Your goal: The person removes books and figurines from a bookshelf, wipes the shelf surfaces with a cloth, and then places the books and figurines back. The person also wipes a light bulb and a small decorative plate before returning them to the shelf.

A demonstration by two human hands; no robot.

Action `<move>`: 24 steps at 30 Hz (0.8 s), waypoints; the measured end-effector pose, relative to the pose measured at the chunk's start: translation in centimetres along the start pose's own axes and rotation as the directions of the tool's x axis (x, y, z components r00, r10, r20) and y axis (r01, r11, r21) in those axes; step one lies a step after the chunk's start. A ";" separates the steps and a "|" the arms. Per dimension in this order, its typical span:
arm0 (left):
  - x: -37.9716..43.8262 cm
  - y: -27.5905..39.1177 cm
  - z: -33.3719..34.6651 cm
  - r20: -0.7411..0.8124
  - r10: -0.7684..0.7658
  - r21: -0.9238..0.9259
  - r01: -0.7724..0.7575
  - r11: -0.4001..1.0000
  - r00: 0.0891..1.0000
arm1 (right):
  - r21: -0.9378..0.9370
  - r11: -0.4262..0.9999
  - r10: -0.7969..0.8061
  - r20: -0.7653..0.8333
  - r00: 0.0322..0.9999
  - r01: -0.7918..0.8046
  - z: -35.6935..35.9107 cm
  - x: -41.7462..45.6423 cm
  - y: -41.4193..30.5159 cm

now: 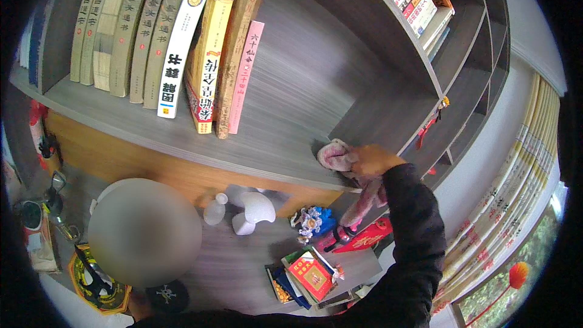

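Observation:
My right hand (375,159), in a black sleeve (416,218), is closed on a bunched pinkish cloth (336,155). It presses the cloth against the grey wood-grain shelf board (282,150), at the front right corner beside the upright divider. A loose end of the cloth hangs over the shelf's front edge. Low at the left, a small part of my left hand (139,306) shows beside a yellow octagonal object (98,284); its fingers are hidden. On the same shelf, a pink book (246,77) ends a leaning row that includes a thick white book (186,41).
Below are a white curved ornament (255,209), a small white bottle (215,212), blue-and-white flowers (313,221) and a stack topped by a red book (312,278). More books (412,2) fill an upper compartment. A curtain (510,182) hangs right. A blurred round patch covers the lower left.

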State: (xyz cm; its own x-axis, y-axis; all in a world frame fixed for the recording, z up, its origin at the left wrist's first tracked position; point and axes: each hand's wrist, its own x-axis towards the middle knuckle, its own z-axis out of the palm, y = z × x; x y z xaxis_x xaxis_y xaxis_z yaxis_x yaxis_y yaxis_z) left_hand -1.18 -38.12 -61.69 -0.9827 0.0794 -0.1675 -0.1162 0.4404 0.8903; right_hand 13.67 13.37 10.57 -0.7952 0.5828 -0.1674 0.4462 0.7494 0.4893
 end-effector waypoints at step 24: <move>-1.2 0.2 -0.6 -0.034 -0.091 -0.331 0.075 0.941 0.995 | -0.478 0.854 -0.014 -0.415 0.910 -0.205 4.3 3.2 -3.8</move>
State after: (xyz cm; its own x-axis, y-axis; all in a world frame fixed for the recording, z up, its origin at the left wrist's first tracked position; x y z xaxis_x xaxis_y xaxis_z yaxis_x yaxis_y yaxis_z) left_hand -0.10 -38.64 -61.08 -0.9723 0.0089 -0.2337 -0.2308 0.1246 0.9650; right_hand 11.17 13.74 4.49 -0.8999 0.3897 0.1958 0.3477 0.3699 0.8615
